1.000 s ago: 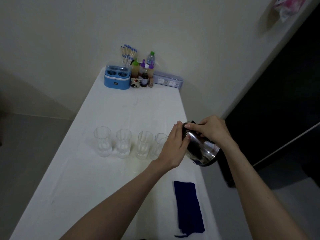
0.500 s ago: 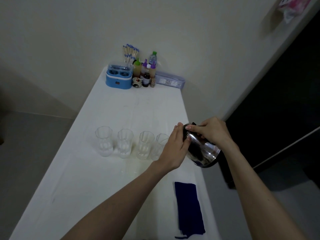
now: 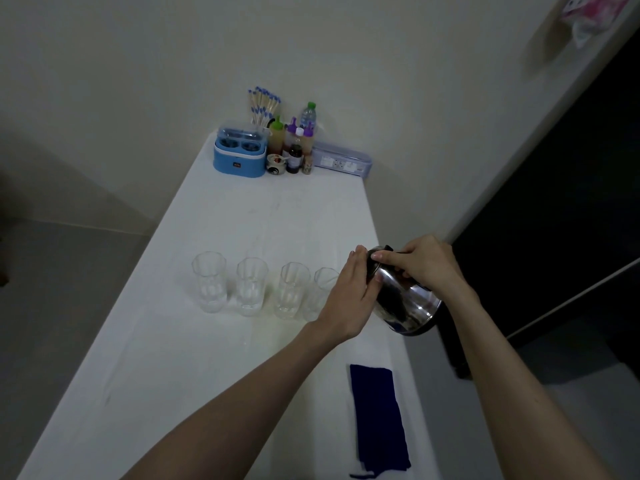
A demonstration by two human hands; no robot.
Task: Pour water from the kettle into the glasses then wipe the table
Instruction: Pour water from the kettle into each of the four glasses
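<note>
Seemingly pouring into the rightmost glass (image 3: 323,282), with the kettle (image 3: 405,299) tilted above the table (image 3: 242,220) edge, gripped at its handle by the right hand (image 3: 422,265) and steadied by flat fingers of the left hand (image 3: 349,299); next, likely levelling it gently, then fetching the blue cloth (image 3: 375,417).

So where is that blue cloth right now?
In the head view, the dark blue cloth lies flat on the white table near its right edge, close to the camera, nearer than the tilted kettle.

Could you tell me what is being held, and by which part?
The right hand grips the kettle by its top handle; the left hand presses against its lid end.
</note>
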